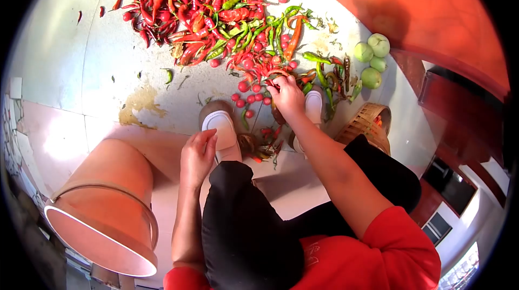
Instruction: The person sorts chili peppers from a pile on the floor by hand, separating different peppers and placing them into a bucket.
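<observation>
A large heap of red chili peppers (184, 11), mixed with green chili peppers (235, 0), lies spread over the floor. At its near edge, my right hand (287, 97) reaches down between my feet, its fingers closed at a red chili pepper (278, 73). My left hand (197, 158) hovers above my left knee, near the left shoe (220, 122). Its fingers are curled together, and whatever may be inside them is hidden. Small round red peppers (255, 98) are scattered near both shoes. Dark, shrivelled chilies (277, 114) lie by the right hand.
An orange bucket (108, 182) lies tipped to my left. On the right are a woven basket (367, 122) with orange-red pieces inside and several pale green round vegetables (371, 77). A red surface (432, 9) borders the floor. A brown stain (141, 107) marks the tiles.
</observation>
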{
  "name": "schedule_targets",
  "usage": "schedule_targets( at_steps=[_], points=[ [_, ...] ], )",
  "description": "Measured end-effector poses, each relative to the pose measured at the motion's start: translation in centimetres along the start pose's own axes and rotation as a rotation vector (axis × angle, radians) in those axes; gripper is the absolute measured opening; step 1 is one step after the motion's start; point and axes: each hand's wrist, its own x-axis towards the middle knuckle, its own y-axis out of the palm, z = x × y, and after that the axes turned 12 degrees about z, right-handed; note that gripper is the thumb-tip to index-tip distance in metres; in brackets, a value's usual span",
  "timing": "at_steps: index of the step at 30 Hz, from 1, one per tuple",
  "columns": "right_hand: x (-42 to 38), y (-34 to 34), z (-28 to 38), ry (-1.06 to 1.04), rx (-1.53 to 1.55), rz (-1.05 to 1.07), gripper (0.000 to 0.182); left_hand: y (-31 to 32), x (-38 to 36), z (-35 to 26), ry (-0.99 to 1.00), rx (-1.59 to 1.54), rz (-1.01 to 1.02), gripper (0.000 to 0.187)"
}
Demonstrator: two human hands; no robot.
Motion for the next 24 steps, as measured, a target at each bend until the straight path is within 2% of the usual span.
schedule_targets(
  at_steps=[4, 6, 7, 9, 10, 12, 13, 14, 16, 18, 20, 22, 23, 24],
  points=[
    [0.2, 0.3, 0.0, 0.016, -0.034, -0.050, 0.023, 1.0, 2.9, -0.3, 0.038, -0.080, -0.015, 0.016],
    [-0.1, 0.2, -0.3, -0.001, -0.020, -0.086, 0.021, 1.6, 4.9, -0.7, 0.117, -0.106, 0.089, 0.023],
    [-0.4, -0.2, -0.6, -0.026, 0.119, -0.111, 0.020, 1.9, 6.1, -0.8, 0.114, -0.108, 0.086, 0.023],
    [-0.7, -0.1, -2.0, -0.072, 0.376, -0.132, 0.021, 2.8, 8.4, -1.2, -0.117, -0.507, 0.423, 0.028],
    [-1.0, -0.5, -2.0, -0.068, 0.371, -0.133, 0.021, 3.6, 9.4, -1.0, -0.116, -0.510, 0.428, 0.028],
    [-2.0, -1.2, -1.7, 0.166, 0.980, 0.180, 0.021, 5.3, 11.1, -0.8, -0.309, -1.033, 0.608, 0.037],
    [-2.5, -1.6, -0.8, 0.137, 1.074, 0.219, 0.022, 6.2, 11.4, -1.0, -0.290, -1.077, 0.635, 0.042],
    [-3.4, -2.1, 0.0, 0.214, 0.981, 0.275, 0.024, 7.0, 11.5, -1.1, -0.288, -1.078, 0.641, 0.042],
    [-4.8, -0.4, 0.7, -0.042, 0.761, 0.207, 0.026, 8.6, 11.3, -1.0, -0.234, -1.168, 0.620, 0.043],
    [-5.5, 0.1, 0.8, -0.167, 0.660, 0.185, 0.024, 9.0, 11.4, 0.1, -0.221, -1.162, 0.654, 0.036],
    [-5.0, -0.5, 0.1, 0.035, 0.802, 0.164, 0.018, 9.2, 11.5, 1.8, -0.321, -1.053, 0.676, 0.030],
    [-3.6, 0.4, -2.8, 0.002, 0.596, -0.054, 0.015, 9.1, 11.0, 2.5, -0.330, -0.997, 0.640, 0.026],
    [-3.1, 0.5, -3.5, 0.004, 0.600, -0.055, 0.015, 8.7, 10.6, 2.6, -0.365, -1.000, 0.705, 0.026],
    [-2.7, -0.6, -3.2, -0.039, 0.367, -0.037, 0.015, 8.5, 10.1, 2.6, -0.400, -1.006, 0.771, 0.026]
  ],
)
